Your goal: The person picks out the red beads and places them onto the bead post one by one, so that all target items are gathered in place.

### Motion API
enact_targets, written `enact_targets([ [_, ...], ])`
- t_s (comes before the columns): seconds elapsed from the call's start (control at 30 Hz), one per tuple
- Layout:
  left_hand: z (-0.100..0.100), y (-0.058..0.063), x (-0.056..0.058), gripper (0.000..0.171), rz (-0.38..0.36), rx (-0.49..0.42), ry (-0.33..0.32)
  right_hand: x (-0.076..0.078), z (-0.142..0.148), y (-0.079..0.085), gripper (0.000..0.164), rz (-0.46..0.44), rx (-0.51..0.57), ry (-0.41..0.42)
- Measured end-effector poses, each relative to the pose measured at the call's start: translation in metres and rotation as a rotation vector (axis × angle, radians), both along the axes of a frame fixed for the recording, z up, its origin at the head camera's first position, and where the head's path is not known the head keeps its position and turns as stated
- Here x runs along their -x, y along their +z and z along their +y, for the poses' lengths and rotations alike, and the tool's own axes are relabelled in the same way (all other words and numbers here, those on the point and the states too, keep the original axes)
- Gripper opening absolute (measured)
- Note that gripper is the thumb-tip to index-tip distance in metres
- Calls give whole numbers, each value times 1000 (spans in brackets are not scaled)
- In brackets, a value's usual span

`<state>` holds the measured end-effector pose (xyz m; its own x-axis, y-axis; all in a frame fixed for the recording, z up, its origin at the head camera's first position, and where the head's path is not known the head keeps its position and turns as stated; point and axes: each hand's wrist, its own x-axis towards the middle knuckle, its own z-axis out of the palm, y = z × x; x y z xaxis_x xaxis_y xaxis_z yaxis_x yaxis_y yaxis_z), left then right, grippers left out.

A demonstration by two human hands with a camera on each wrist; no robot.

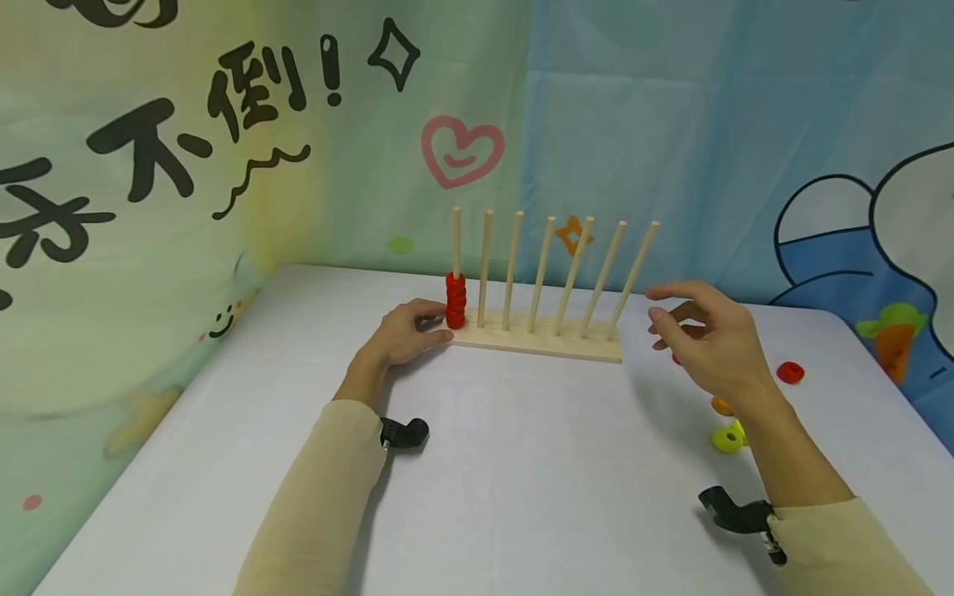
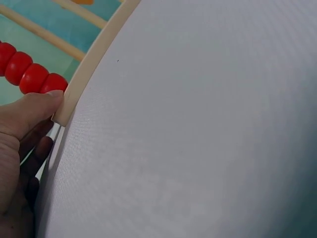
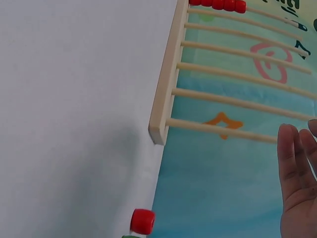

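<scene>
A wooden peg rack with a row of several upright pegs stands on the white table. Red beads are stacked on its leftmost peg; the other pegs are bare. My left hand grips the rack's left end. In the left wrist view, the thumb lies at the base's end beside the lowest bead, with the fingers partly hidden behind. My right hand is raised off the table, right of the rack, its fingers loosely bent and holding nothing. In the right wrist view, the fingers appear near the outermost peg.
Loose beads lie on the table around and beneath the right hand: a red bead, an orange bead and a yellow-green bead. Part of a green bead shows in the right wrist view. A printed cloth backdrop hangs behind the table.
</scene>
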<state>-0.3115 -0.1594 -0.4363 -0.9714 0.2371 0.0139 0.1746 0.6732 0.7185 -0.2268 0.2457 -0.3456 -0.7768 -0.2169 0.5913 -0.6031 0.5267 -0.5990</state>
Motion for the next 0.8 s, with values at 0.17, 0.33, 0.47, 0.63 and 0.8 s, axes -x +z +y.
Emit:
enact_targets([
  [0.17, 1, 0, 0, 53, -2, 3, 7, 2, 15, -9, 29, -35, -47, -81],
  [0.33, 1, 0, -1, 53, -11, 10, 16, 1, 27, -13, 27, -42, -96, -136],
  [0.47, 1, 1, -1, 53, -18, 14, 15, 0, 37, -17, 27, -39, -80, -143],
  [0.63, 2, 1, 0, 53, -3, 8, 2, -3, 48, -20, 28, -31, -99, -177],
  [0.8, 1, 0, 0, 52, 2, 5, 7, -4, 57, -24, 28, -44, -131, -217],
])
